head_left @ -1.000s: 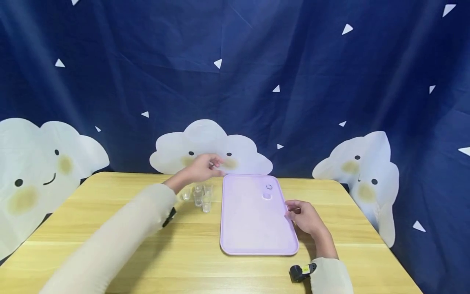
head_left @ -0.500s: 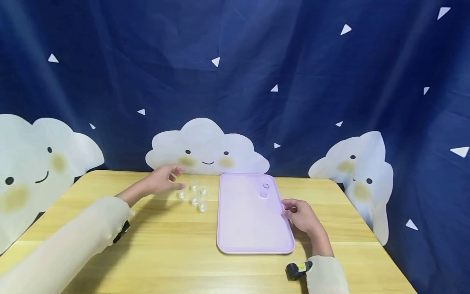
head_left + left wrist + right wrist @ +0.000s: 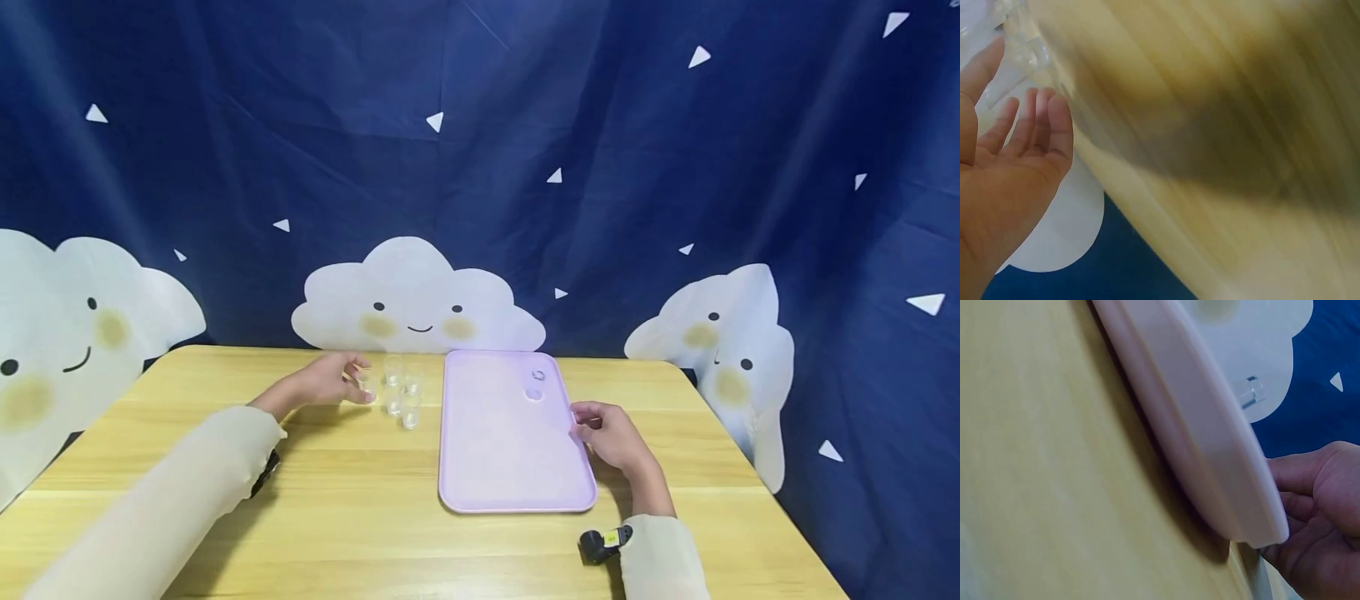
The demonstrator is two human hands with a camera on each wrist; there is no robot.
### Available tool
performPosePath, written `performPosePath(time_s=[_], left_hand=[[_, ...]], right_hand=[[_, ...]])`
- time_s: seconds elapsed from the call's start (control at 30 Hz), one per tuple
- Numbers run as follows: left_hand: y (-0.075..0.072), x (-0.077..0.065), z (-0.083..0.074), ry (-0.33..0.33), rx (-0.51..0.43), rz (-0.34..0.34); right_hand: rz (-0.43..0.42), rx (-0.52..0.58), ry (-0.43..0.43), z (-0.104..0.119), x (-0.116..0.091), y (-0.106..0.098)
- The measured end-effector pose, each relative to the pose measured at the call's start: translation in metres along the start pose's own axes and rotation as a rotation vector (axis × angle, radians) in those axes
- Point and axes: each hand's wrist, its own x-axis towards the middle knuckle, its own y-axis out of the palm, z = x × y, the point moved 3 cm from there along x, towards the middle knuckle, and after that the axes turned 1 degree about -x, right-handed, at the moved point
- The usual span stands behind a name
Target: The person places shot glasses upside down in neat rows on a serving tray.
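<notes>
Several small clear shot glasses point(image 3: 409, 412) stand close together left of the tray. My left hand point(image 3: 330, 379) is at the leftmost shot glass point(image 3: 367, 387), thumb and spread fingers on either side of it. In the left wrist view the fingers point(image 3: 1054, 125) are gently bent, with a gap to the thumb and blurred clear glass beyond. My right hand point(image 3: 611, 433) grips the right edge of the lilac tray point(image 3: 510, 467), thumb over the rim and fingers below. One shot glass point(image 3: 1252, 392) stands on the tray, near its far right corner.
A light wooden table point(image 3: 337, 517) carries everything. Behind it hangs a dark blue curtain point(image 3: 480, 167) printed with white clouds and triangles. Both forearms wear pale sleeves, and a black wrist camera point(image 3: 600, 546) sits by the right one.
My left hand has moved back left from the tray's far edge, then come down around the leftmost shot glass. The right hand has stayed at the tray's edge.
</notes>
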Motion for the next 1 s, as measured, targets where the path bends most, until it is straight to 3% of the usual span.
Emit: performPosePath(time_s=[0.27,0.53,0.73,1.0], left_hand=[[0.012,0.008,0.006,-0.049,0.002,0.023],[0.012,0.005,0.010,-0.037,-0.037,0.024],[0.000,0.004,0.008,0.028,-0.054,0.037],[-0.026,0.008,-0.010,0.065,-0.011,-0.087]], right_hand=[[0.002,0.006,-0.009,0.002,0.002,0.001],[0.002,0.010,-0.004,0.003,0.002,0.005],[0.004,0.015,0.004,0.002,0.002,0.006],[-0.004,0.004,-0.027,0.000,0.003,0.001]])
